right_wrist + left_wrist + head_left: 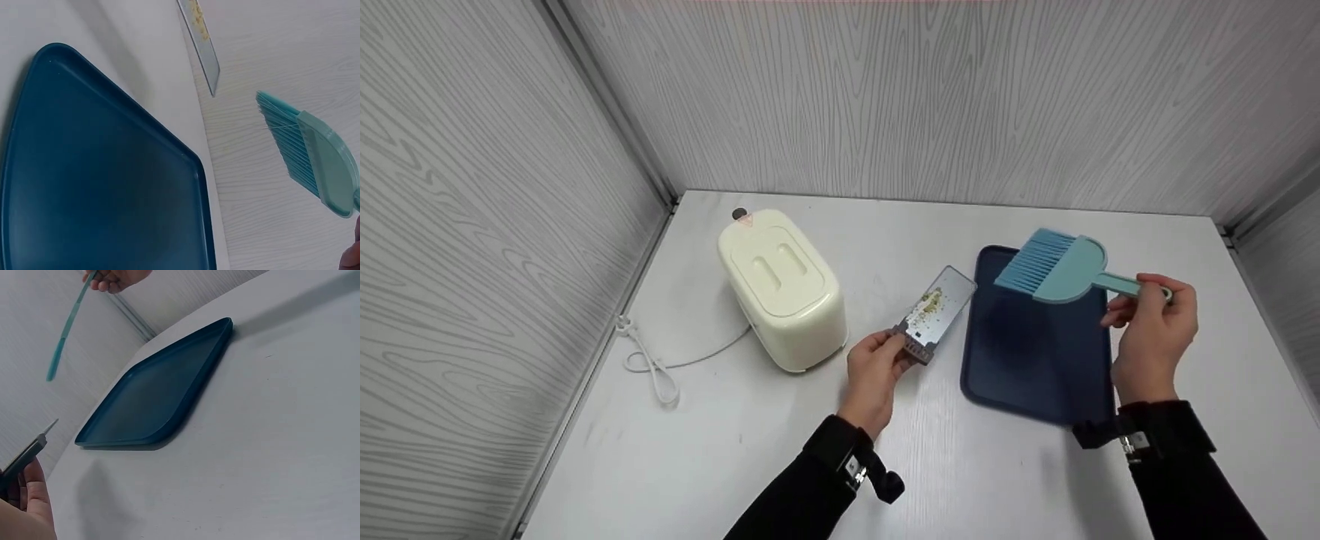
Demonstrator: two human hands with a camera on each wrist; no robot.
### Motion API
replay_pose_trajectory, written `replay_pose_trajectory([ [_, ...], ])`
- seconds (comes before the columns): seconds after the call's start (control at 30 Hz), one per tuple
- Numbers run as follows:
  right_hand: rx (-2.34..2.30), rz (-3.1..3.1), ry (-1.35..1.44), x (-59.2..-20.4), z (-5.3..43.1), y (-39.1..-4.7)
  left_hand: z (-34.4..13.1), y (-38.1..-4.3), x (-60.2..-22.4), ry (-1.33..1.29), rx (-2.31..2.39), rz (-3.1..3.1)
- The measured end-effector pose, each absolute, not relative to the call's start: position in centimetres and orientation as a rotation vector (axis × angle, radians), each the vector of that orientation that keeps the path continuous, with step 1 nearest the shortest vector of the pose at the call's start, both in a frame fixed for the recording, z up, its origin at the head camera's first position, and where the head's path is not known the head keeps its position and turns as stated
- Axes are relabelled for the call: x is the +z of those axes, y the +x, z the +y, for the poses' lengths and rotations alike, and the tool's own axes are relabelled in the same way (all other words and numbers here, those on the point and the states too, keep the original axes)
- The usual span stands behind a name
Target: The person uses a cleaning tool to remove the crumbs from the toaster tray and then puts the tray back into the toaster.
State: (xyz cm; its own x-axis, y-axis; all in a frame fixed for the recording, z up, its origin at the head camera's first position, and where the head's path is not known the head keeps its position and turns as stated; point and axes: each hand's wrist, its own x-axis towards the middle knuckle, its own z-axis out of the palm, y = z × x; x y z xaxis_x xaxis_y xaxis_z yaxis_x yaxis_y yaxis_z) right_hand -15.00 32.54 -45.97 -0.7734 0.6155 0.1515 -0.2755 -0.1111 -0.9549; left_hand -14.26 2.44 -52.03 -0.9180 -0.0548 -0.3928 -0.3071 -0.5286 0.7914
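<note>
My left hand (874,379) grips the dark end of a toaster crumb tray (952,295), a flat metal plate scattered with yellowish crumbs (931,301). In the left wrist view the crumb tray (25,458) appears edge-on, above the table. My right hand (1155,337) holds a teal brush (1074,271) by its handle, bristles pointing left. The brush overlaps the upper part of a dark blue tray (1035,360) in the head view. In the right wrist view, the bristles (289,140) are apart from the crumb tray (203,48).
A cream toaster (784,292) with its lid on stands left of my left hand. Its white cord (712,358) runs left to a looped bundle near the table's left edge. Grey wood-grain panels (885,97) enclose the white table at the back and sides.
</note>
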Motion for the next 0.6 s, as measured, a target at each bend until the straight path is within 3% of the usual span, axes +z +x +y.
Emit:
replay_pose_trajectory([
  [0.6, 1.909, -1.975, 0.009, -43.2, 28.8, -15.7, 4.6, -14.7, -51.7, -0.483, 2.425, 1.487],
])
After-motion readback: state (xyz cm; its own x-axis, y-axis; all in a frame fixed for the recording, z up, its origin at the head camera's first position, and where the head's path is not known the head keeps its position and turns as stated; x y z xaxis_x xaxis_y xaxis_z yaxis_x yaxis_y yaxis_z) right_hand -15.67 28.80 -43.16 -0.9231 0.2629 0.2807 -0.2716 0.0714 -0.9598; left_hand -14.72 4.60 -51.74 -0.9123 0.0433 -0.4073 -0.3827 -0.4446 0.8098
